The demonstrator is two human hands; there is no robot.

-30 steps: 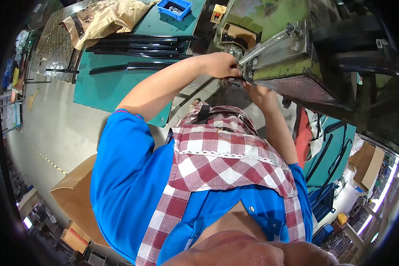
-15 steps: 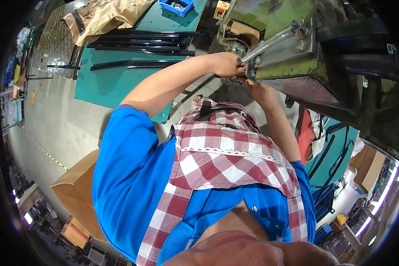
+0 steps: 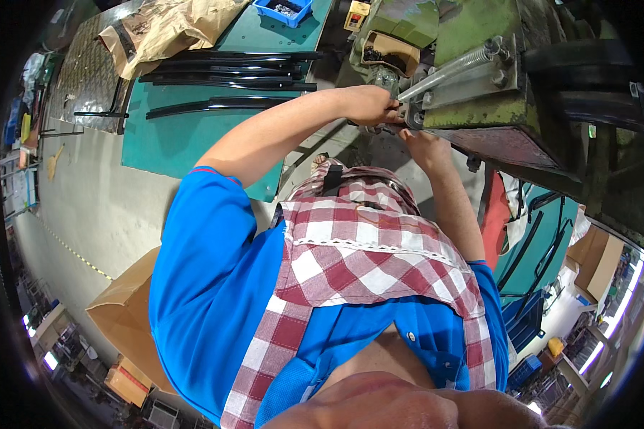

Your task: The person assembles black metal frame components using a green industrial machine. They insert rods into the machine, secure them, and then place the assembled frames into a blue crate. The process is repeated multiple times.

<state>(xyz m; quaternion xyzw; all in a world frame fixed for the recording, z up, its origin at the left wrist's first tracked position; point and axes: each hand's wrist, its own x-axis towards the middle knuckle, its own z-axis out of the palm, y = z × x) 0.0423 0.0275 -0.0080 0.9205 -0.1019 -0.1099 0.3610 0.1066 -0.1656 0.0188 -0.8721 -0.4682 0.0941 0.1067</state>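
My left hand (image 3: 371, 105) reaches in from the left, its fingers closed at the working end of a worn green machine (image 3: 483, 114). Just below and to the right, my right hand (image 3: 428, 150) is raised to the same spot with its fingers curled. Their fingertips nearly meet beneath a slanting metal coil spring (image 3: 447, 71). Whatever the fingers pinch is too small and too covered to make out. Beyond the hands, an open cardboard box (image 3: 406, 56) holds small black parts.
Several long black bars (image 3: 222, 71) lie on a green table (image 3: 157, 136) at left, beside crumpled brown paper (image 3: 175, 28) and a blue bin (image 3: 293, 14). More black pieces lie on a green surface (image 3: 511, 282) at right. A large carton (image 3: 125, 293) stands behind my left arm.
The machine appears slightly farther right in the view. My right hand has shifted a little right and down, and my left fingertips have moved slightly; both hands remain at the machine.
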